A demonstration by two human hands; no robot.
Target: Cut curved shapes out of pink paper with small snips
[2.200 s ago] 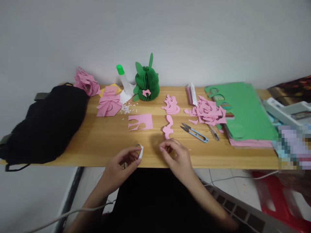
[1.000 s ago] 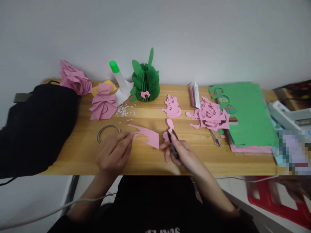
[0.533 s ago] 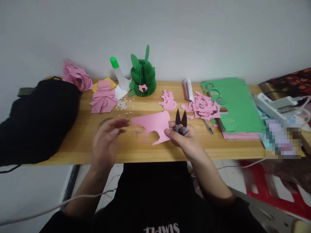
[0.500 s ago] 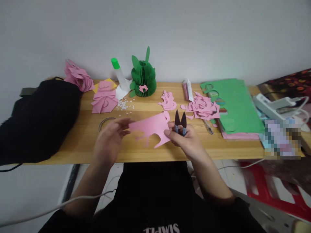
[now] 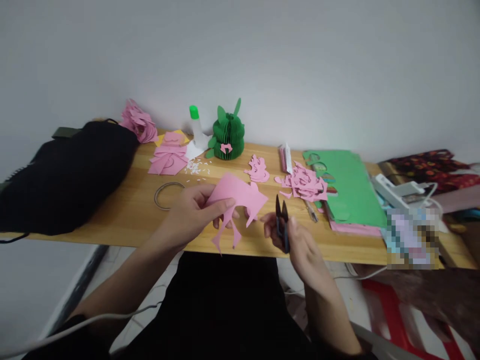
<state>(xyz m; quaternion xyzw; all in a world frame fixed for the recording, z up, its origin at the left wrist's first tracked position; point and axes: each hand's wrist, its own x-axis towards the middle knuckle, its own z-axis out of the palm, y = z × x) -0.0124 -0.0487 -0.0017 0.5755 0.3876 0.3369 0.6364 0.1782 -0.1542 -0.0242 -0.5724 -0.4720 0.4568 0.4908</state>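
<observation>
Between the thumb and fingers of my left hand [image 5: 200, 212] is a sheet of pink paper [image 5: 236, 192], its lower edge cut into curves with strips dangling. My right hand [image 5: 296, 242] is closed on a pair of dark scissors [image 5: 281, 227], blades upward and slightly apart, to the right of the paper and not touching it. Beyond the hands lie pink paper cutouts [image 5: 257, 169] and a heap of pink scraps [image 5: 305, 182]. At the back of the table stands a green folded-paper figure [image 5: 229, 135] with a small pink bow shape on its front.
A black bag [image 5: 71, 175] covers the table's left end. Beside a metal ring [image 5: 157, 195] are white paper bits [image 5: 195, 166], pink folded paper [image 5: 168, 160] and a green-capped glue bottle [image 5: 195, 125]. Green paper sheets [image 5: 348, 185] and a white power strip [image 5: 392, 192] lie rightward.
My left hand has taken hold of the pink paper, and my right hand has let it go. The scissors have moved lower, with their blades closer together. The view has shifted.
</observation>
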